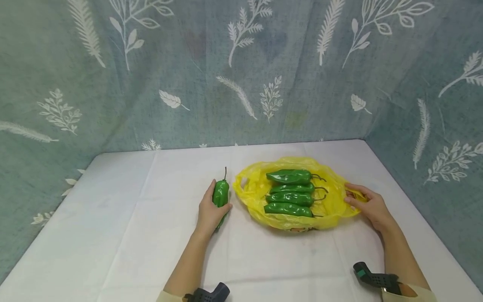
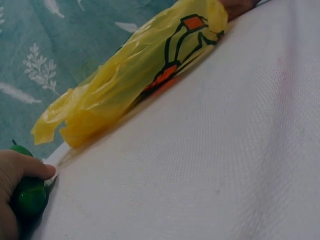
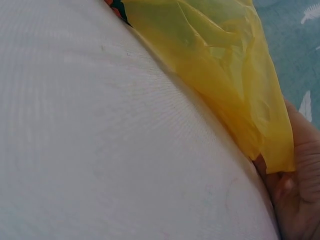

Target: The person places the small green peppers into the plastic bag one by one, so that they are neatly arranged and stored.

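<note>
A long green pepper (image 1: 220, 193) with its thin stem pointing away from me is gripped by my left hand (image 1: 210, 212), just left of the bag. In the left wrist view the thumb lies across the same pepper (image 2: 31, 197). The yellow plastic bag (image 1: 253, 201) lies spread open, with several green peppers (image 1: 290, 198) in a row on it, stems to the right. At its right end my right hand (image 1: 371, 207) holds the bag's handle. The right wrist view shows the yellow plastic (image 3: 225, 80) over part of that hand (image 3: 302, 175), so some fingers are hidden.
A white cloth (image 1: 151, 251) covers the table. Behind it and along the sides hangs a blue-green curtain (image 1: 203, 96) with white leaf prints. Dark wrist cameras sit on both of my wrists near the front edge of the view.
</note>
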The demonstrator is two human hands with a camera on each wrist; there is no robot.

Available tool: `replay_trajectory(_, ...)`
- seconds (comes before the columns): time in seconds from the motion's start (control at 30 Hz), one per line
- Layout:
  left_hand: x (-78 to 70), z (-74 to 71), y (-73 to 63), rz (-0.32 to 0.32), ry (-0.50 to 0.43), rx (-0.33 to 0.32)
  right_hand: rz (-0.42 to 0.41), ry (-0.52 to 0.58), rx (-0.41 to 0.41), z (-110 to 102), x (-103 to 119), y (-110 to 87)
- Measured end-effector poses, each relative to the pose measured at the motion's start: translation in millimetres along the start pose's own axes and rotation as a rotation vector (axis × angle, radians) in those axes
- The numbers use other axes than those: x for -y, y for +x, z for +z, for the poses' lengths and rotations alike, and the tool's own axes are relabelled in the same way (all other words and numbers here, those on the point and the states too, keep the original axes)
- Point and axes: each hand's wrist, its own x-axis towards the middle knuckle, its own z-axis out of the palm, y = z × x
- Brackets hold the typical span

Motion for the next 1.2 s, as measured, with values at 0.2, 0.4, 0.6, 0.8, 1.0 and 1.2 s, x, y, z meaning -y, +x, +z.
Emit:
replay_trajectory(0.2, 1.9, 1.4, 1.5, 0.039, -0.023, -0.021, -0.008, 0.04, -0.011, -1.5, -0.9, 1.0)
replay_trajectory(0.4, -0.7, 2.0, 0.7, 0.059, -0.081, -0.027, -0.015, 0.08, -0.017, -3.8, -0.4, 1.0)
replay_trajectory(0.6, -3.0, 0.1, -0.3, 0.052, -0.105, -0.031, -0.012, 0.088, -0.009, -4.1, 0.0, 1.1)
replay_trajectory(0.8, -4.6, -3.1, -1.4, 0.064, -0.156, -0.034, -0.007, 0.088, -0.011, -2.0, -0.4, 0.5)
replay_trajectory(1.0, -8.9, -2.9, -1.8, 0.083, -0.19, -0.067, -0.027, 0.108, -0.016, -3.0, -0.5, 1.1)
replay_trajectory(1.2, -14.9, 0.4, -4.4, 0.084, -0.203, -0.065, -0.034, 0.129, -0.012, -3.7, -3.9, 2.0)
